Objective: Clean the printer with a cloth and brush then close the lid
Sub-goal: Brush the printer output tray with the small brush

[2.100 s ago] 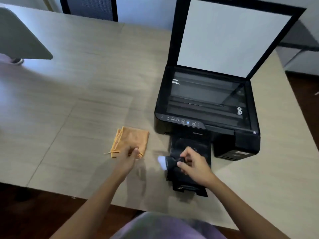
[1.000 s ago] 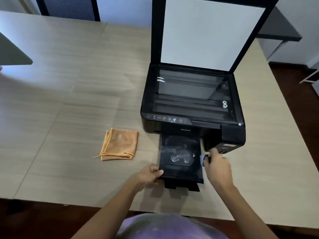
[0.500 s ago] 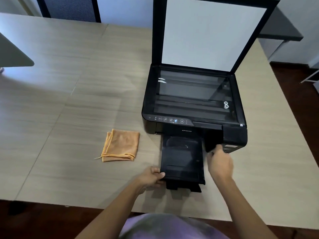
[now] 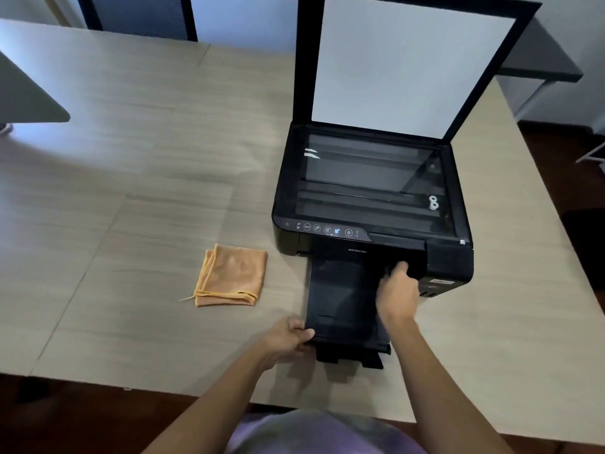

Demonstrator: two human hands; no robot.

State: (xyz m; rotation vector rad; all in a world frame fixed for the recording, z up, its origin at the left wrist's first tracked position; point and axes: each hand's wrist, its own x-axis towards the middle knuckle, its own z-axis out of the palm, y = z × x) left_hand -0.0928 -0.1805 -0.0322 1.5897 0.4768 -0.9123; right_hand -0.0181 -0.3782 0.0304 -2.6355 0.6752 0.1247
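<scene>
The printer (image 4: 373, 198) stands on the table (image 4: 131, 158), lid (image 4: 406, 60) upright, output tray (image 4: 343, 303) pulled out. The left hand (image 4: 288, 339) pinches the tray's front left corner; the right hand (image 4: 397, 293) reaches into the output slot, its grip hidden and any brush unseen. Tray cleaning seems underway. The folded orange cloth (image 4: 230, 276) lies untouched nearby; glass wiping and lid closing likely remain.

A pale wood-grain table (image 4: 137, 165) carries a black printer (image 4: 453, 262) with its lid (image 4: 409, 60) raised. Left of the printer's front, just apart from it, a folded orange cloth (image 4: 230, 276) lies flat on the tabletop.
</scene>
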